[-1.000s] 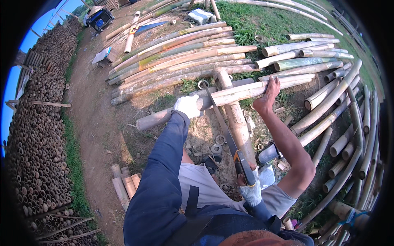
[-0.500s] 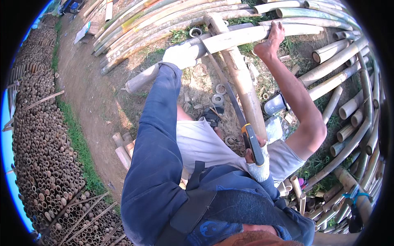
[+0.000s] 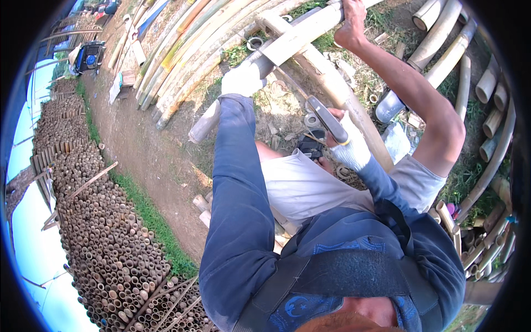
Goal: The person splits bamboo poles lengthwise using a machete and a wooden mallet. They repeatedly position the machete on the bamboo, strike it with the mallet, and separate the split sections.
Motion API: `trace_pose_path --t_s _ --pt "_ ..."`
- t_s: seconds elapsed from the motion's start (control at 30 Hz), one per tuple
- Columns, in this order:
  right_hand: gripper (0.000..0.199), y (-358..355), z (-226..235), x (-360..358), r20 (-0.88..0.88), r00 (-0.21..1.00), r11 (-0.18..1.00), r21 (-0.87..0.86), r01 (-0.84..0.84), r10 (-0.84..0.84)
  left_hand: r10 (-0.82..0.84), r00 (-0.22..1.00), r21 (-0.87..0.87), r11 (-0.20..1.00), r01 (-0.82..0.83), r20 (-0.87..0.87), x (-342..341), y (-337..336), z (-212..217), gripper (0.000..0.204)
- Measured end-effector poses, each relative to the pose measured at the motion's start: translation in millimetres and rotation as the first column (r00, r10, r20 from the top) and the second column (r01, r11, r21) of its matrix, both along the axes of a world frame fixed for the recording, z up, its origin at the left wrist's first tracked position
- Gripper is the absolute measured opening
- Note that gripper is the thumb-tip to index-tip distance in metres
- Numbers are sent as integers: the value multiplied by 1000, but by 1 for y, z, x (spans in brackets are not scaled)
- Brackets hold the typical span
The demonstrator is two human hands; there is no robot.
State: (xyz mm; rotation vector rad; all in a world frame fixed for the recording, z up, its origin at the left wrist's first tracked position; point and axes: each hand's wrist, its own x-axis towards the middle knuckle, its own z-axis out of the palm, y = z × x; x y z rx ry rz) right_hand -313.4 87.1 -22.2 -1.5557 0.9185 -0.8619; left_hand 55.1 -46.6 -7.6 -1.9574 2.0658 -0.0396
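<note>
Left hand [image 3: 241,80], gloved, closed around bamboo pole [image 3: 301,34]; right hand [image 3: 347,148] closed on saw handle [image 3: 327,119]. Pole judged stiff, smooth, moderately heavy. Best gripped beside the cut.

White gloves [image 3: 241,81] — long blue sleeves [image 3: 237,182], dark strap [image 3: 332,274]

A pale bamboo pole [image 3: 310,30] lies crosswise over another pole; a dark-handled saw [image 3: 326,119] slants beneath, blade reaching toward it.

bamboo pole [image 3: 310,30] cut off at top
</note>
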Motion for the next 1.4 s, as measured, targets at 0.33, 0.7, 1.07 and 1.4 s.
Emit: trace_pose_path --t_s 0.33,0.7,1.07,1.4 --pt "51 -88 4 77 297 954 978 180 -102 45 251 938 -11 965 -261 -238 5 3 -3 78" --pt "59 77 44 -72 -169 981 995 -25 94 -97 -50 992 -8 999 49 -114 8 -2 -7 57" --pt "61 -106 4 94 8 999 999 -15 -36 36 216 930 -43 970 -239 -297 9 3 -5 71" --pt "49 63 48 -72 -266 958 930 -366 1 -106 10 995 -2 1000 -10 -100 20 -6 -21 63"
